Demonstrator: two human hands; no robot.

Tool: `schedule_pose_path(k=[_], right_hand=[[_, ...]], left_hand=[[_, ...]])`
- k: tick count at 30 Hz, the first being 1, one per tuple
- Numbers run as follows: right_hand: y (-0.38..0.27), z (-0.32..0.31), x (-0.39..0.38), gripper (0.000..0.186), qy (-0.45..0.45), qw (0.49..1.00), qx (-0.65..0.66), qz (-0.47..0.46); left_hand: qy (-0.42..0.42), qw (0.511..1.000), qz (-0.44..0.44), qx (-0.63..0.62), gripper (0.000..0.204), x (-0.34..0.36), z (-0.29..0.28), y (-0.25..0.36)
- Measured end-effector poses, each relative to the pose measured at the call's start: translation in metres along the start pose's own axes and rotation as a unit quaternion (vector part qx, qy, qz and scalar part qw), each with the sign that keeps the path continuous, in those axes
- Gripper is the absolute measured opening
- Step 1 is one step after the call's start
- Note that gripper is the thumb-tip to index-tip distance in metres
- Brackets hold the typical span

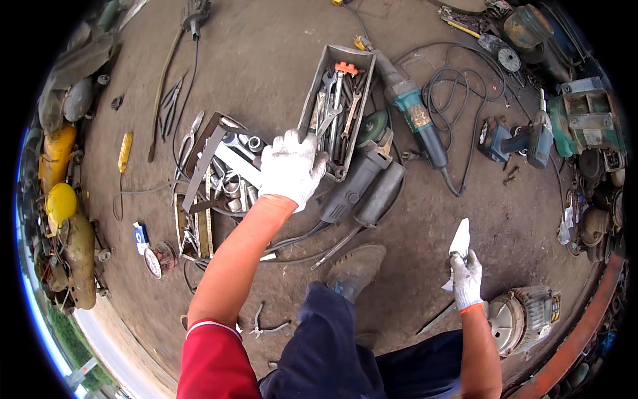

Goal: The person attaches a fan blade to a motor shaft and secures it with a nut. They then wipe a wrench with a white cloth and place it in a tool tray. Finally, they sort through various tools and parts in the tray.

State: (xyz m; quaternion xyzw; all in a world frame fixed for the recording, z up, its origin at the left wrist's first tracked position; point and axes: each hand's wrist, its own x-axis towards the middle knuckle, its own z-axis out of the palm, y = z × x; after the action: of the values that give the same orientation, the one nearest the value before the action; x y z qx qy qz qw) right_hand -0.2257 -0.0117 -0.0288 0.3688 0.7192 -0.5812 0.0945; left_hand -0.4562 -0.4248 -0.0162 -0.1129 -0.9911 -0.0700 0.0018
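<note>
My left hand [290,163], in a white glove, is over the near left side of a long grey metal tool tray [365,56]. Its fingers are curled round the lower end of a steel wrench [329,121], whose jaw points up over other wrenches in the tray. A metal square [236,163] lies across a second tray of sockets [255,143]; its right end is hidden under my glove. Low on the right, my right hand [466,276], also gloved, is closed on a crumpled white cloth or paper [460,237], which sticks up past the fingers.
Right of the tray lie a teal grinder [417,116] with a looped cord, a dark angle grinder [352,189] and a blue cordless drill [531,139]. A motor housing [522,319] stands near my right forearm. Pliers [264,322] and a tin [160,260] lie left of my legs.
</note>
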Motion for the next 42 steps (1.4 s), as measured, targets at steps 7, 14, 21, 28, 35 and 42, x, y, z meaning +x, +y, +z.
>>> schedule_pose_path(k=[7, 14, 21, 28, 35, 42], right_hand=[[0.032, 0.027, -0.035, 0.025, -0.100, 0.938, -0.327, -0.063], [0.011, 0.051, -0.039, 0.032, -0.172, 0.912, -0.371, -0.040], [-0.001, 0.051, -0.035, 0.034, -0.169, 0.907, -0.384, -0.038], [-0.019, 0.072, -0.033, 0.032, -0.207, 0.888, -0.405, -0.063], [-0.022, 0.072, -0.016, 0.030, -0.189, 0.913, -0.357, -0.050], [-0.027, 0.069, -0.015, 0.033, -0.202, 0.898, -0.388, -0.043]], left_hand=[[0.055, 0.962, 0.264, 0.047, 0.032, 0.111, 0.054, -0.005], [-0.076, 0.917, 0.367, 0.136, 0.031, 0.141, 0.027, -0.008], [-0.036, 0.968, 0.248, 0.029, 0.028, 0.136, 0.031, -0.003], [0.045, 0.982, 0.102, 0.150, 0.035, 0.206, 0.063, 0.002], [-0.014, 0.990, 0.104, 0.093, 0.033, 0.216, 0.015, -0.003], [0.057, 0.995, 0.075, -0.044, 0.037, 0.147, -0.020, -0.023]])
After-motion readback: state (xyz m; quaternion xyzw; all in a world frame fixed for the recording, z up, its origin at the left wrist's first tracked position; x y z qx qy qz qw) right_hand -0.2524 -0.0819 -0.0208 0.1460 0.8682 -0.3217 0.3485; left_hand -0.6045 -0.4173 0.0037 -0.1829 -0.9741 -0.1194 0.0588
